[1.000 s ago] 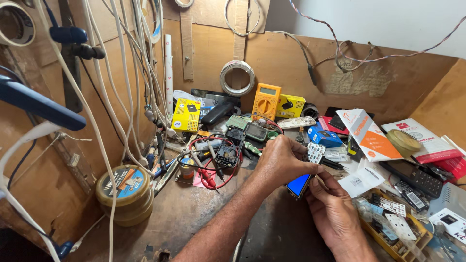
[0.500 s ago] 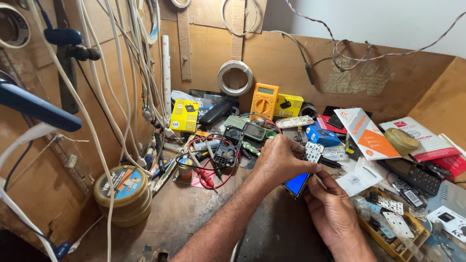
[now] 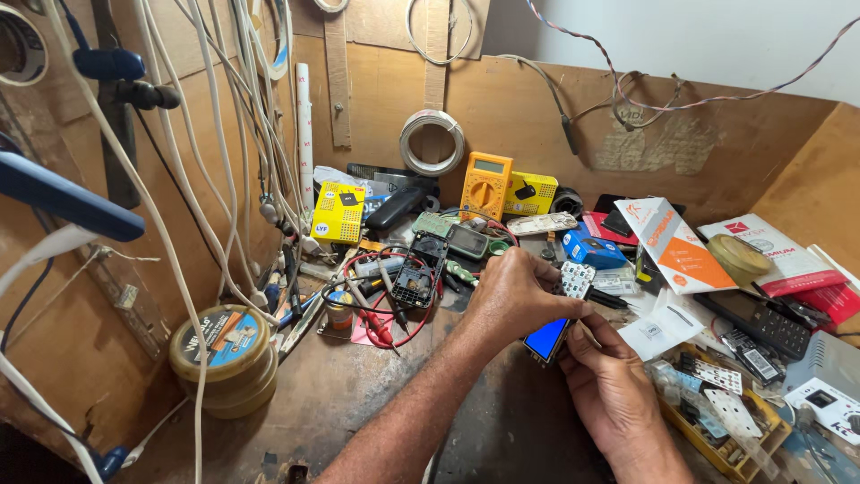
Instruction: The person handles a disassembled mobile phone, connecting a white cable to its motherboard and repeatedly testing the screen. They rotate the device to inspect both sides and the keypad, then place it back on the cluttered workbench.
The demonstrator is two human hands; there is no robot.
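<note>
My left hand and my right hand meet over the wooden bench, both gripping a small phone whose blue screen shows between them. The left fingers close over its upper end, where a white keypad panel sticks out. The right hand holds the lower end from below. Much of the phone is hidden by the fingers.
An orange multimeter stands at the back with yellow boxes beside it. Circuit boards and red-and-black probe leads lie left of my hands. A round tin sits at the left. Boxes, remotes and keypads crowd the right. Cables hang along the left wall.
Both hands stay on the phone in nearly the same spot. The view has shifted slightly; nothing was taken up or let go.
</note>
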